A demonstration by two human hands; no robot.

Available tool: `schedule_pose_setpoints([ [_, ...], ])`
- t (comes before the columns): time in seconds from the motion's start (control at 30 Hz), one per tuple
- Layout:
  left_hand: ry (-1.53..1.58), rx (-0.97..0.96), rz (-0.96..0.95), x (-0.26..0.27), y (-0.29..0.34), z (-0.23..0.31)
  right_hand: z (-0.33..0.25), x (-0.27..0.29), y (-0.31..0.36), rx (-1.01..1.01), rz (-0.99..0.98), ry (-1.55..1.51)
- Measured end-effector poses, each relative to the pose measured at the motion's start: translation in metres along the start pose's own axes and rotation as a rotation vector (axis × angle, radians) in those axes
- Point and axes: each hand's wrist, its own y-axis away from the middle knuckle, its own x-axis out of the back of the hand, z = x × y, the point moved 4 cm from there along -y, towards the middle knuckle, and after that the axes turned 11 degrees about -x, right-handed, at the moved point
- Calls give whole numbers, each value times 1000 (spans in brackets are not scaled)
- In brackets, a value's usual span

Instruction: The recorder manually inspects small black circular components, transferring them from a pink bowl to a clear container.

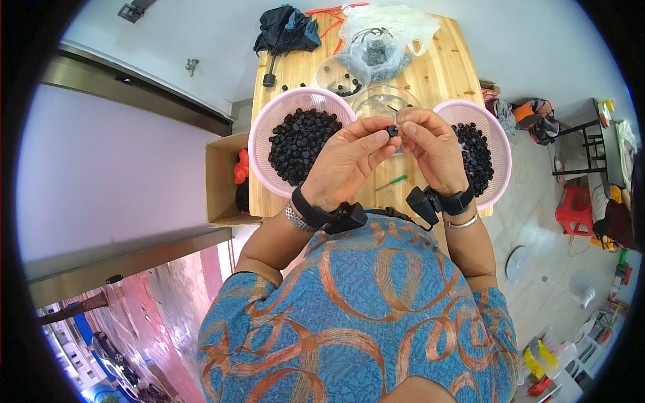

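Observation:
Between the thumb and fingers of my left hand (356, 151) is a small black round cap-like part (392, 131). My right hand (430, 144) meets it from the other side, fingertips pinched; whatever they grip there is too small to make out. Left of my hands, a pink basket (261, 144) holds a heap of black round parts (302, 144). Another pink basket (500, 154), right of my right hand, has similar black parts (476, 158). Behind my fingers stands a clear round container (376, 96), partly hidden by them. A green-handled screwdriver (396, 180) lies below my hands.
A clear tub (324, 75) with a few black parts sits behind the left basket. Farther back are a folded black umbrella (289, 30) and white plastic bags (403, 23) on the wooden table (453, 67). A cardboard box (222, 181) stands against the table's left side; a red stool (574, 208) is at right.

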Motion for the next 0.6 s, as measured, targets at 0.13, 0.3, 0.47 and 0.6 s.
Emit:
schedule_pose_setpoints([
  [0.13, -13, 11, -53, -12, 4, -3, -13, -2, 15, 166, -3, 151],
  [0.3, -35, 2, -43, -19, 8, -8, -25, -9, 32, 344, 16, 286],
  [0.47, -121, -41, -60, -26, 13, -10, -33, -15, 46, 518, 91, 634],
  [0.6, -186, -84, -44, -26, 14, -13, -36, -16, 51, 549, 116, 763],
])
